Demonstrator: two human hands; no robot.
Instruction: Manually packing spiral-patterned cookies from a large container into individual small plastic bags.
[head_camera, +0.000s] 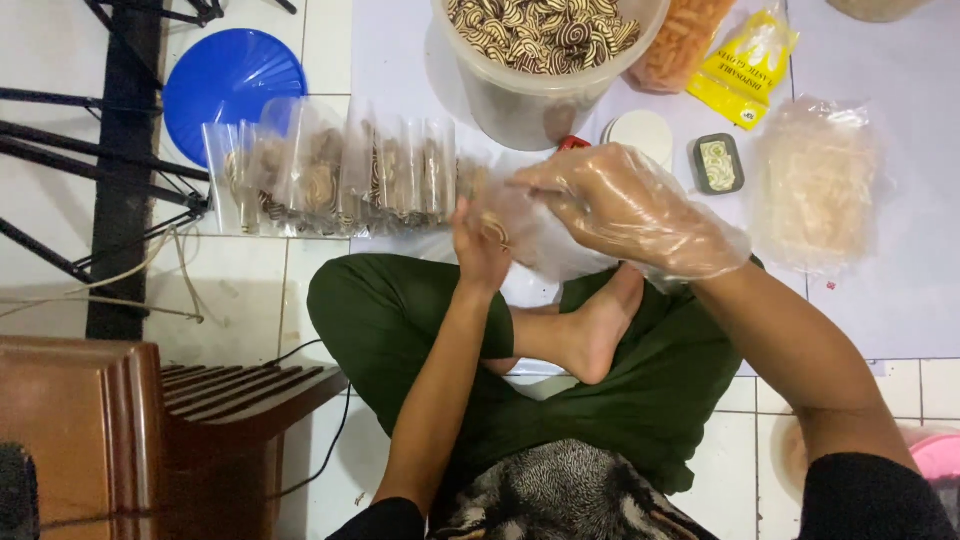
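Note:
I sit cross-legged on a tiled floor. My left hand (478, 246) is bare and holds a small clear plastic bag (535, 240) from below. My right hand (625, 208) wears a thin clear plastic glove and pinches the top of the same bag, with swirled brown-and-cream snacks visible inside it. Just beyond my hands stands a large clear tub (540, 55) full of the same swirled snacks. To the left lies a row of several filled clear bags (335, 175), standing side by side on the floor.
A blue round lid (230, 85) lies at the far left by black metal legs. A yellow packet (742, 62), an orange snack bag (682, 40), a small dark tray (717, 163), a white round lid (642, 133) and a large clear bag of pale crackers (818, 182) lie on the right. Wooden furniture (150, 420) stands at lower left.

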